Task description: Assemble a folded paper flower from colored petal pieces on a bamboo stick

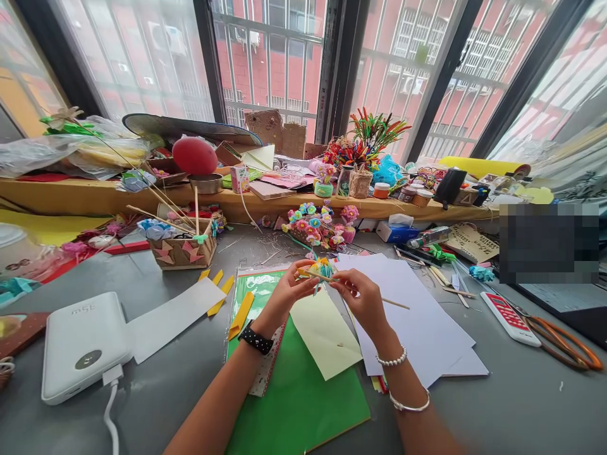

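Over the green sheet [303, 411], both hands meet at a small yellow and blue folded-paper flower [324, 268]. My left hand [289, 292] is closed, thumb and fingers at the flower and at one end of a thin wooden stick [396, 304]. Pinched round that same stick is my right hand [363, 296]; the stick's other end sticks out to the right. Fingers partly hide how flower and stick join. Below the hands lies a pale yellow paper sheet [327, 344]. Folded yellow paper strips [241, 315] lie left of my left hand.
White paper sheets [417, 322] lie at right, beside a red-and-white calculator [509, 318] and orange-handled scissors [564, 341]. A white power bank [85, 347] with a cable stands at left. Behind are a cardboard basket [183, 253], crocheted flowers [317, 224] and a crowded ledge [279, 205].
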Motion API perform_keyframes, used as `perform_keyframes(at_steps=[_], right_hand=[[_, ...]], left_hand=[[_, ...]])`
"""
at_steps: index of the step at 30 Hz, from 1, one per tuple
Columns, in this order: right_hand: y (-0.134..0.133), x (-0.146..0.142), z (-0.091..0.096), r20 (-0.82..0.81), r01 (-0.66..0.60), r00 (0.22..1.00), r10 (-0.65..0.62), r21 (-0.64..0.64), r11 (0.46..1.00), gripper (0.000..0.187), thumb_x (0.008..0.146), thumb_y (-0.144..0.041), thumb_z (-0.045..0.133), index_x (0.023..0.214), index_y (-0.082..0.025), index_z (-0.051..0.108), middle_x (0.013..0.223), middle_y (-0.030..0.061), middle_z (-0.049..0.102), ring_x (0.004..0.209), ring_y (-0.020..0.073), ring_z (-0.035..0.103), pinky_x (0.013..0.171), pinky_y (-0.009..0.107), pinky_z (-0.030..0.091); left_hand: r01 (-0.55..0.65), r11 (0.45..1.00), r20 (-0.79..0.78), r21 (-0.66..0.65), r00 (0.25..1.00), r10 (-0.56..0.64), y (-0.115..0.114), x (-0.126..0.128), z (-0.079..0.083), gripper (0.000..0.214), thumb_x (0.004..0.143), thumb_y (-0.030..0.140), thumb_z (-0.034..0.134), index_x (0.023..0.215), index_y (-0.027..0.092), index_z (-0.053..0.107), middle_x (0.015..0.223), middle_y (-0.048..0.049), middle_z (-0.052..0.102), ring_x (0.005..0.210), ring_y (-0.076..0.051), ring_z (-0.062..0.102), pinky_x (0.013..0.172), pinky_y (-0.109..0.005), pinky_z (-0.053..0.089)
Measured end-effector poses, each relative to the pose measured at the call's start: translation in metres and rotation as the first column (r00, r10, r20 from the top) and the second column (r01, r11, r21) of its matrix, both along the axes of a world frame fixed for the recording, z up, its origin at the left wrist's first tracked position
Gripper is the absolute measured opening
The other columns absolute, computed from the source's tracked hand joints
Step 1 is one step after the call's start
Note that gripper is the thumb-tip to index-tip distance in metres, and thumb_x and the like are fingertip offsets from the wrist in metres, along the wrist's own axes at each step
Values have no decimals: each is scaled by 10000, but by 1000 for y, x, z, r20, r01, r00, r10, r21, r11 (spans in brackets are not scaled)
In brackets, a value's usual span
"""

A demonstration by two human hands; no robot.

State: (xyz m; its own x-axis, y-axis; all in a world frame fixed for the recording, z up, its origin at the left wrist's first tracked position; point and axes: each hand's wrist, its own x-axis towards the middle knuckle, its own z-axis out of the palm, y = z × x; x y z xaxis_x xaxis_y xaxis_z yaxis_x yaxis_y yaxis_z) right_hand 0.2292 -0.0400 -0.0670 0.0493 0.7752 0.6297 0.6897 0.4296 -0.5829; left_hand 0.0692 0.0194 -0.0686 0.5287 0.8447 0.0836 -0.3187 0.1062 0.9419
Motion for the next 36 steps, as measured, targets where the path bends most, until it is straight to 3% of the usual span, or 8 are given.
perform_keyframes(at_steps=[8,14,22,29,32,36], right_hand=[[0,2,0,72,-65,995,67,-33,997,249,844,-233,479,1068,-220,588,723,25,561,603,131,485,550,235,410],[0,1,1,51,-85,995,87,-46,995,219,831,-205,493,1000,-210,633,683,12,506,564,120,451,519,235,381],[3,0,0,-52,-117,992,112,-85,990,108,800,-212,549,866,-201,635,737,13,558,645,123,531,543,217,438],[5,-2,-2,-53,-54,997,49,-81,995,23,759,-163,586,750,-176,603,719,15,558,626,124,513,539,223,450],[6,-3,-2,-35,-3,999,1,-56,998,35,760,-155,579,740,-177,597,707,20,553,635,138,511,537,238,441],[6,-3,-3,11,33,999,-33,-13,999,53,776,-159,559,755,-189,597,713,31,553,674,160,513,552,258,442]], left_hand=[[1,999,-73,47,997,2,-1,2,3,433,642,271,699,1014,192,494,916,-29,613,790,-129,581,702,-242,439],[-5,998,-104,67,994,12,0,3,0,429,631,291,700,998,197,500,917,-20,603,791,-130,577,692,-240,428],[10,995,-168,99,986,7,0,4,-3,446,624,285,704,1006,184,497,858,-21,609,748,-140,587,674,-255,423],[14,980,-264,197,964,40,-3,4,-5,418,686,322,641,1046,173,489,890,-61,615,789,-182,614,705,-320,475],[-33,944,-299,330,944,138,-2,3,-3,415,684,314,642,1055,192,503,1046,-93,563,934,-221,572,767,-366,472],[-110,815,-285,569,903,321,0,-1,4,349,660,301,669,989,225,578,1133,-83,479,1126,-250,422,935,-425,356]])
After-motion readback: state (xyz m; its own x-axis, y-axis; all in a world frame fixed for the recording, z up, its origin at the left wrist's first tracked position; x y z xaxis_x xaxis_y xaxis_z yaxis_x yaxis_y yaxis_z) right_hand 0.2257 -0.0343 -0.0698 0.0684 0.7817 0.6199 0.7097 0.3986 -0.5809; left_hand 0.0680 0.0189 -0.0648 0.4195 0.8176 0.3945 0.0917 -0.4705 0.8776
